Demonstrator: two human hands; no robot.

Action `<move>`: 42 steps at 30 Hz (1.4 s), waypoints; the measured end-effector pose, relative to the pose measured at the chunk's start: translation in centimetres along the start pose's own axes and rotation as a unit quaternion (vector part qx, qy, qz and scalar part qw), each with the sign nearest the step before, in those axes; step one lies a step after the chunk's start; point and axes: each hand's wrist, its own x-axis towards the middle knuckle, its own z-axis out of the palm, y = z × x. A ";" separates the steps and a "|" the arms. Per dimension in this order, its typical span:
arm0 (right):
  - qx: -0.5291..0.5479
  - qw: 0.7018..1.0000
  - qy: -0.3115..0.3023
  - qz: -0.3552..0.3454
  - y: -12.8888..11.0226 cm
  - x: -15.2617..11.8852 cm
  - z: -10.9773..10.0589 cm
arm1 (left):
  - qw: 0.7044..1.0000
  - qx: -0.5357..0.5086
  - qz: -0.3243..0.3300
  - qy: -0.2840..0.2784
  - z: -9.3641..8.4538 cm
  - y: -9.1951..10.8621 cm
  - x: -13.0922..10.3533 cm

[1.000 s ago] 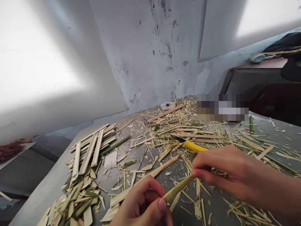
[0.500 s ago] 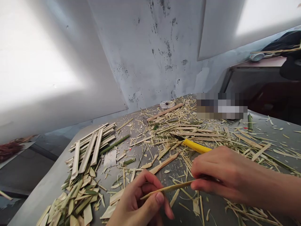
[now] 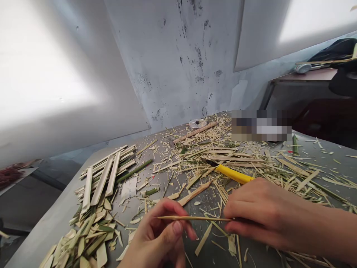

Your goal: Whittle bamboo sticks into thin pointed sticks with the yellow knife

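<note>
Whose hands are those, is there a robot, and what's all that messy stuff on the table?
There's no robot. A person wears a camera on their head, looking forward and down, so you see what's before them. The left hand and right hand hold a thin strip between them.

On the grey table lie long pale strips, shorter pieces and lots of shavings. A yellow-handled tool reaches up to the right hand; I can't tell if it's gripped too. Farther back is what looks like a hammer. The blocky squares hide something.
</note>
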 end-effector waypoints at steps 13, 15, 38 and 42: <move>0.006 1.000 0.012 -0.016 -0.5 0.3 -0.2 | 0.998 -0.056 0.004 0.013 0.6 0.5 -0.1; 0.004 1.000 0.011 -0.017 -0.5 0.4 -0.2 | 0.998 -0.060 -0.006 0.023 0.7 0.5 -0.2; 0.030 0.999 0.016 -0.008 -1.6 0.6 -0.9 | 0.998 -0.011 0.000 0.055 0.6 -0.1 -0.4; -0.017 0.997 0.069 -0.008 -0.4 0.7 -0.8 | 0.997 -0.009 -0.016 0.075 1.3 0.6 -0.2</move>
